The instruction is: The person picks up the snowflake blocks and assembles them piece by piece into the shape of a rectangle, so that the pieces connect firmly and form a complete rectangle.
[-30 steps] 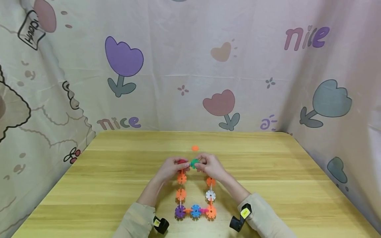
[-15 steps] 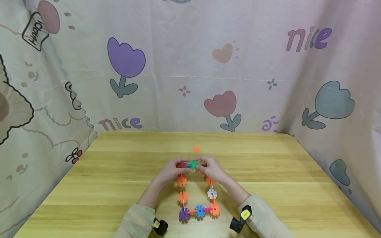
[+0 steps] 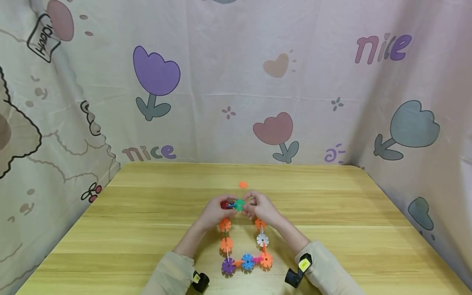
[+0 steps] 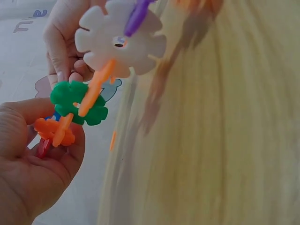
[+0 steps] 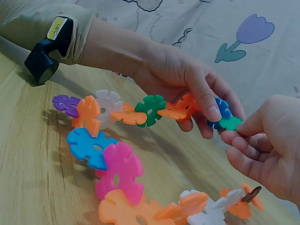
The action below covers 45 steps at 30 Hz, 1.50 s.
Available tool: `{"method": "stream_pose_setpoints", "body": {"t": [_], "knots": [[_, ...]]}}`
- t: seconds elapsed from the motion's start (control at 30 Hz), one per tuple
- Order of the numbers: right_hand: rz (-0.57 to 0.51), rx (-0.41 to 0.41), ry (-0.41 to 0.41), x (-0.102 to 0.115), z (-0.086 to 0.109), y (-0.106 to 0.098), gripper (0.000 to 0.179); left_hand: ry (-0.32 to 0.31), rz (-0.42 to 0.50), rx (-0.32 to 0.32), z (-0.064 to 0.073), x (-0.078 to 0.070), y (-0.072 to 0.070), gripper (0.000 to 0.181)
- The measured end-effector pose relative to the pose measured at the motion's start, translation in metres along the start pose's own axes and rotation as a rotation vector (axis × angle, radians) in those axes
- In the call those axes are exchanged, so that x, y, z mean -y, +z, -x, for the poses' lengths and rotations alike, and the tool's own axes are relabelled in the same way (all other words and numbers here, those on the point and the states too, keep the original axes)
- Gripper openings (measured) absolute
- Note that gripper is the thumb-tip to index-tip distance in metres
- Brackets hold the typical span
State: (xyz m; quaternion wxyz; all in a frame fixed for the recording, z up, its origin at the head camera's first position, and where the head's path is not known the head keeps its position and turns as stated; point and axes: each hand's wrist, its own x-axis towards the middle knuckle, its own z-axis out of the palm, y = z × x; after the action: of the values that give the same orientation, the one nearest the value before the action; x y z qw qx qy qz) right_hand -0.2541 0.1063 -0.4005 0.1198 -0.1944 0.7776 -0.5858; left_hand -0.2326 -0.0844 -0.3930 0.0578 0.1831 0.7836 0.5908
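A chain of notched plastic snowflake discs runs in a U on the table, its ends lifted. My left hand (image 3: pixel 213 211) holds the red snowflake disc (image 3: pixel 224 204) at the chain's left end, fingers and thumb around it. A blue disc (image 5: pixel 224 108) links that red one to a green disc (image 3: pixel 239 205). My right hand (image 3: pixel 262 208) pinches the green disc's edge between thumb and fingers. Below the left hand come orange discs (image 3: pixel 226 244) and a purple disc (image 3: pixel 228 266). On the right side, a brown disc (image 5: pixel 251 194) sits at the end, near my right hand.
The near side of the chain has a blue disc (image 3: pixel 248 262) and an orange disc (image 3: pixel 266 259). Above them is a white disc (image 3: pixel 262 240). A loose orange disc (image 3: pixel 243 185) lies farther back on the wooden table (image 3: pixel 317 200). A printed curtain (image 3: pixel 214 73) hangs behind.
The blue disc between red and green shows more now, and the left fingers have spread a little around the red disc. The chain's near side has shifted slightly right.
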Motion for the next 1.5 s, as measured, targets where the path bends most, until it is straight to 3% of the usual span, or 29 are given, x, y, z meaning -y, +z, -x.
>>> {"method": "stream_pose_setpoints", "body": {"t": [0.33,0.53,0.67,0.87,0.97,1.07,1.3,1.5], "knots": [[0.014,0.031,-0.022,0.011,-0.001,-0.005,0.018,-0.013,-0.091,-0.054,-0.008,0.022,0.002,0.033],[0.086,-0.133,-0.060,-0.002,-0.022,-0.020,0.021,-0.024,-0.121,-0.087,-0.008,0.021,0.001,0.032],[0.141,-0.211,-0.014,-0.006,-0.038,-0.029,0.019,-0.037,-0.122,-0.100,-0.006,0.015,0.001,0.032],[0.293,-0.228,0.058,-0.011,-0.060,-0.035,0.024,-0.023,-0.128,-0.074,0.008,-0.016,0.000,0.030],[0.362,-0.219,0.074,-0.016,-0.071,-0.037,0.029,-0.023,-0.134,-0.071,0.011,-0.021,-0.001,0.029],[0.401,-0.197,0.080,-0.021,-0.081,-0.037,0.033,-0.023,-0.119,-0.083,0.008,-0.014,-0.001,0.029],[0.457,-0.159,0.100,-0.030,-0.095,-0.034,0.035,-0.028,-0.123,-0.095,-0.005,0.022,-0.002,0.031],[0.535,-0.132,0.113,-0.032,-0.098,-0.029,0.037,-0.020,-0.118,-0.093,-0.005,0.024,-0.003,0.030]]}}
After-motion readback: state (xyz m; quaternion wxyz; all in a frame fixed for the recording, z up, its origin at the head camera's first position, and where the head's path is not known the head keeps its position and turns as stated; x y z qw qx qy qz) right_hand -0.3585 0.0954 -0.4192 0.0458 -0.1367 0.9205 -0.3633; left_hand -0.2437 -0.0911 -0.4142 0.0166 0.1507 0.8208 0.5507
